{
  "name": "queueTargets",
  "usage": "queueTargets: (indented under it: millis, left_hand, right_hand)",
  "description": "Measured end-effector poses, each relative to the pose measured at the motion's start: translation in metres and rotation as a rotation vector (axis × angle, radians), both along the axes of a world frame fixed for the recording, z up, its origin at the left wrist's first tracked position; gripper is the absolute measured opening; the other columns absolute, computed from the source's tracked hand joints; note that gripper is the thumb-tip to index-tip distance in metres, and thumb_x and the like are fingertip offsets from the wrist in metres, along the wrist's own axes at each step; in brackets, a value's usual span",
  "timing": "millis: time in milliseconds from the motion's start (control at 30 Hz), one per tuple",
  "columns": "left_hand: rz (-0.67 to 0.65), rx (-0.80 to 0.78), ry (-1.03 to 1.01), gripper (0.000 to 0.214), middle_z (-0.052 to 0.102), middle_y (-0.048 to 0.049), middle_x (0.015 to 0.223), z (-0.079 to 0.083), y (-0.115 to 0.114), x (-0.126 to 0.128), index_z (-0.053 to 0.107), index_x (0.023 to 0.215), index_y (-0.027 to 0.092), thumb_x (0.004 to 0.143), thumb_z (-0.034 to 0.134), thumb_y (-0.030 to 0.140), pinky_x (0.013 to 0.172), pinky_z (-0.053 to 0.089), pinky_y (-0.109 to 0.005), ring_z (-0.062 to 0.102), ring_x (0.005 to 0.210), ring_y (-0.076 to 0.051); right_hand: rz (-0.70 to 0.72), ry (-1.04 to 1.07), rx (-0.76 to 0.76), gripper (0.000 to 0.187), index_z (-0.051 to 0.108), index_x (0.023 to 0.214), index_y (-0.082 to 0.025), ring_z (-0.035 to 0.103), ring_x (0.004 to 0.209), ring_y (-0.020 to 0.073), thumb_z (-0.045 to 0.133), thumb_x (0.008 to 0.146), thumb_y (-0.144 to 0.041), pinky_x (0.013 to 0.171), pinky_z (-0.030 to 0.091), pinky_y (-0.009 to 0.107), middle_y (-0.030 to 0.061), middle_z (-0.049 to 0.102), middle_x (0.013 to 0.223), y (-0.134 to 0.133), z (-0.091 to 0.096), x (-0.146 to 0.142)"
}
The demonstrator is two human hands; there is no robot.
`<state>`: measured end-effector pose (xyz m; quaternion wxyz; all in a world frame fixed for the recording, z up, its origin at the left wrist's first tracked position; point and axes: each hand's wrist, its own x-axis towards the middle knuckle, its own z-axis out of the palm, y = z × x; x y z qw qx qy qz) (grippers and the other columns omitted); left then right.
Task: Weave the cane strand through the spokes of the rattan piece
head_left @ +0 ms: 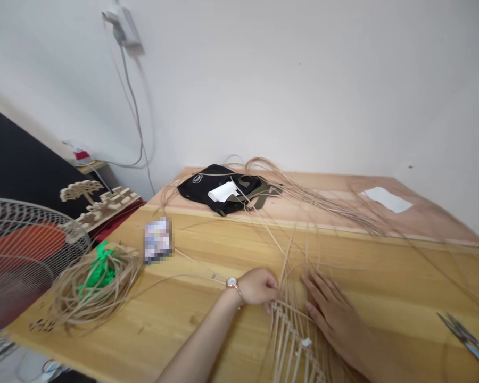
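Observation:
My left hand, with a watch on its wrist, is closed in a pinch on a thin cane strand at the upper left corner of a partly woven cane piece. Right of the weave, my right hand lies flat with its fingers stretched out over loose strands. Long strands fan out from the weave towards the back of the table. A small white scrap sits on the woven part. The weave's lower end runs out of view.
A cane coil tied with green material lies on the left, beside a fan. A black bag and more cane lie at the back. Blue-handled scissors or pliers rest on the right. White paper lies at back right.

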<state>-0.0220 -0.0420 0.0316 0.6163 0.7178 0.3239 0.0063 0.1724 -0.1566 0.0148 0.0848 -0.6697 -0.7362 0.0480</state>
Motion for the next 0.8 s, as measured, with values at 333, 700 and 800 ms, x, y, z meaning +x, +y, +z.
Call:
queueTargets:
  millis: [333,700,800]
  left_hand:
    - [0.286,-0.151,0.008,0.012,0.049,0.0042,0.043,0.004,0.019,0.005,0.049,0.052,0.013,0.063,0.046,0.017,0.036,0.035,-0.015,0.052,0.041,-0.008]
    - [0.382,-0.135,0.001,0.013,0.049,0.0032,0.042,-0.014,0.022,0.004,0.055,0.051,0.012,0.06,0.046,0.01,0.041,0.041,-0.021,0.051,0.041,-0.01]
    - [0.344,-0.098,-0.013,0.012,0.052,0.0012,0.05,-0.018,0.025,0.003,0.058,0.059,0.01,0.068,0.051,0.015,0.047,0.044,-0.023,0.053,0.048,-0.011]
  right_hand:
    - [0.134,0.006,0.014,0.053,0.035,0.129,-0.013,0.018,0.127,0.0206,0.025,0.086,-0.042,0.102,0.021,0.041,0.0103,0.025,0.138,0.071,-0.001,0.01]
    - [-0.052,0.161,0.159,0.04,0.061,0.088,-0.017,0.049,0.101,0.0246,0.029,0.082,-0.041,0.088,0.038,0.043,0.0126,0.056,0.105,0.095,0.033,0.001]
    - [0.04,0.209,0.06,0.035,0.059,0.088,-0.019,0.055,0.088,0.0235,0.029,0.082,-0.036,0.078,0.042,0.039,0.0104,0.061,0.093,0.112,0.07,-0.048]
